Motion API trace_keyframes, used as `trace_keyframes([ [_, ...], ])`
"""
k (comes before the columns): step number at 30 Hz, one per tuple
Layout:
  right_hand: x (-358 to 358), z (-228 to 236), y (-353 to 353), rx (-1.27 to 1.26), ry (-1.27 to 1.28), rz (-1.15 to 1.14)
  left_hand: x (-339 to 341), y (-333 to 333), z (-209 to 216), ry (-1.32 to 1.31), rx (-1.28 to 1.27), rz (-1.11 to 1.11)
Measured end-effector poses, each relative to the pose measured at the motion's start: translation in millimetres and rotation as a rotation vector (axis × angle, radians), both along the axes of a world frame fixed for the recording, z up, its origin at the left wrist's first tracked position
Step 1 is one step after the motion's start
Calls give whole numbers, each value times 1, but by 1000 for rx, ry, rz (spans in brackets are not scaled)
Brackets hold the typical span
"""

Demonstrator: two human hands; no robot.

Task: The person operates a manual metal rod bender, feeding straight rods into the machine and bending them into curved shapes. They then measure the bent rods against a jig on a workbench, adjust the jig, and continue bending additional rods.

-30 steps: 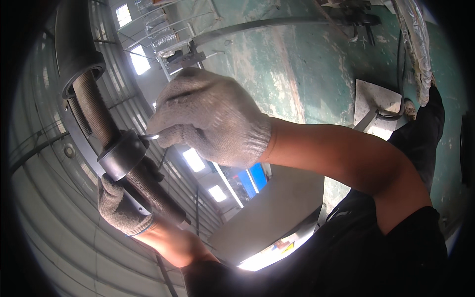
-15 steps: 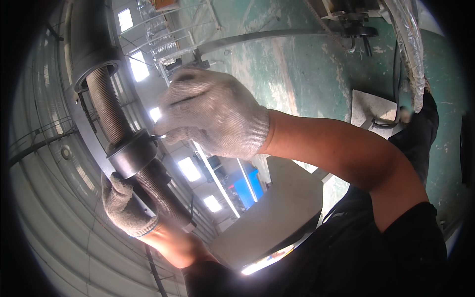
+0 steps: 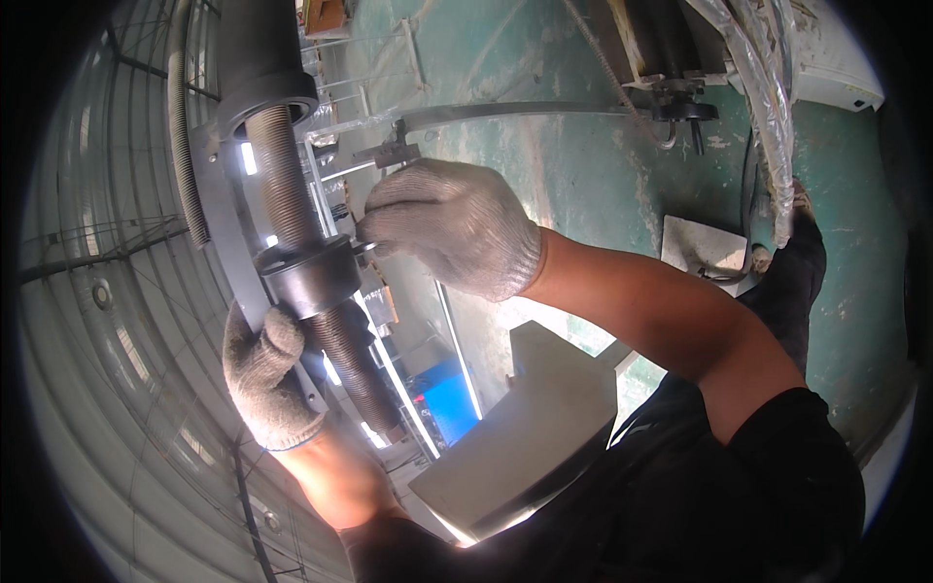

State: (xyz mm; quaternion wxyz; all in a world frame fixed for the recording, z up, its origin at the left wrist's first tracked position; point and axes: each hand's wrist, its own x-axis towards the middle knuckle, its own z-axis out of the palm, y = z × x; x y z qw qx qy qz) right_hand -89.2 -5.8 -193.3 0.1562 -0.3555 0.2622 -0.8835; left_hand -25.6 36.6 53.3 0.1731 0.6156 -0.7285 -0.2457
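A thick dark threaded shaft (image 3: 282,199) runs from the upper left down to the centre left. A dark round collar nut (image 3: 309,275) sits on it. My left hand (image 3: 267,374), in a grey knit glove, grips the shaft and the grey metal bar behind it, just below the collar. My right hand (image 3: 455,225), also gloved, is closed around a small thin metal tool (image 3: 362,246) whose tip touches the collar's right side. A wider black sleeve (image 3: 260,58) caps the shaft above.
A ribbed grey hose (image 3: 185,155) hangs left of the shaft. A curved metal strip (image 3: 525,112) with a small clamp crosses a worn green surface (image 3: 603,185). A grey box (image 3: 544,428) and a blue object (image 3: 449,400) lie below. Plastic-wrapped cables (image 3: 763,87) hang at the upper right.
The view has shifted, so the shaft and collar now sit more upright and nearer the centre. My right hand has stayed at the collar with the tool. My left hand keeps its grip.
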Motion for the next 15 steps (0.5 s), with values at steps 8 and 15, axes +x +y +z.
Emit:
trace_keyframes([
  [8,-3,4,9,89,61,158,-16,-2,-5,36,78,57],
  [15,16,-1,0,79,-6,240,-23,-5,-9,117,121,44],
])
